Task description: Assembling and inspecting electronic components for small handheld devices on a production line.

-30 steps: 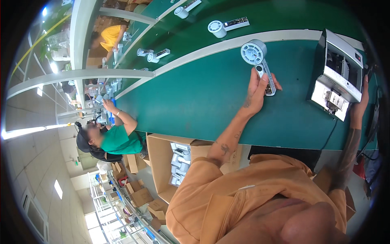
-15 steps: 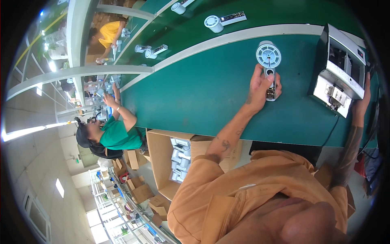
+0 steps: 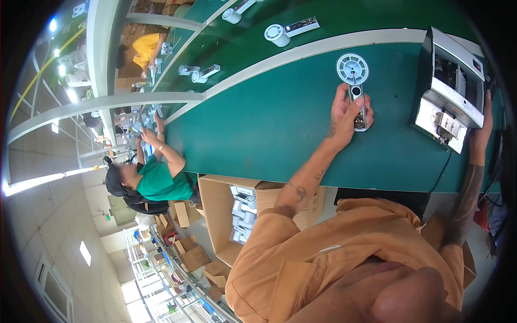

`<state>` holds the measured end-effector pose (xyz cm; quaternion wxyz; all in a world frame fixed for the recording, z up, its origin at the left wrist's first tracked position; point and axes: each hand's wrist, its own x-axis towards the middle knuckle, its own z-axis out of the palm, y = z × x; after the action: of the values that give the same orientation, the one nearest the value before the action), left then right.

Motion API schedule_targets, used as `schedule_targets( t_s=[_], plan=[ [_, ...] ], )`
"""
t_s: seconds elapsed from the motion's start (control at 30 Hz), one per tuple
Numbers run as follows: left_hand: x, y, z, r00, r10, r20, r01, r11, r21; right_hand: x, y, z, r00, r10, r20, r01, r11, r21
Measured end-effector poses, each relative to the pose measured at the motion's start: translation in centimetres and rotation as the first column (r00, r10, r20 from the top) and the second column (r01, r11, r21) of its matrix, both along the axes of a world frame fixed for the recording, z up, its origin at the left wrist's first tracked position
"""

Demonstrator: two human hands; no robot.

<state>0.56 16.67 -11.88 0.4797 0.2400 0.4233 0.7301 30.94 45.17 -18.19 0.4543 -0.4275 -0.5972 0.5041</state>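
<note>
My left hand (image 3: 347, 114) is closed around the handle of a pale grey handheld device (image 3: 353, 70) above the green bench. Its round, spoked head points away from me, and a circuit board shows in the open handle below my thumb. A metal bench machine (image 3: 449, 81) with a black side and a silver front fixture stands at the right. Against its right side lies my right hand (image 3: 481, 129), with a finger stretched along the casing. The machine hides part of that hand.
Similar grey devices (image 3: 277, 35) lie on the darker green strip beyond a pale rail (image 3: 301, 49). An open carton (image 3: 218, 215) of grey parts stands by the bench's near edge. To the left, a co-worker in green (image 3: 161, 180) works at the same line. A cable hangs below the machine.
The device in my left hand has tilted, so its round face shows more fully. My right hand stays beside the machine. The whole view has shifted slightly.
</note>
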Motion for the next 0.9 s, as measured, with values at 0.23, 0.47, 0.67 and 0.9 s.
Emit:
schedule_targets(
  t_s=[0.23,0.47,0.67,0.9],
  plan=[
    [0.6,0.0,0.1,1.0,-0.007,0.016,0.007,1.0,0.017,-0.8,-0.9,0.6,0.987,-0.031,-0.158,0.013,0.994,-0.111],
    [0.1,-0.5,-0.2,0.996,-0.083,0.022,0.083,0.997,0.001,-1.1,-0.7,0.7,0.995,-0.047,-0.084,0.04,0.996,-0.084],
    [0.6,-0.1,1.0,0.996,-0.04,-0.082,0.035,0.997,-0.065,-0.1,-0.5,0.4,1.0,0.024,0.011,-0.024,1.0,-0.001],
    [0.6,0.1,1.2,0.99,-0.002,-0.141,-0.012,0.995,-0.101,1.0,0.4,-0.5,0.991,0.052,0.125,-0.063,0.994,0.089]
  ],
)
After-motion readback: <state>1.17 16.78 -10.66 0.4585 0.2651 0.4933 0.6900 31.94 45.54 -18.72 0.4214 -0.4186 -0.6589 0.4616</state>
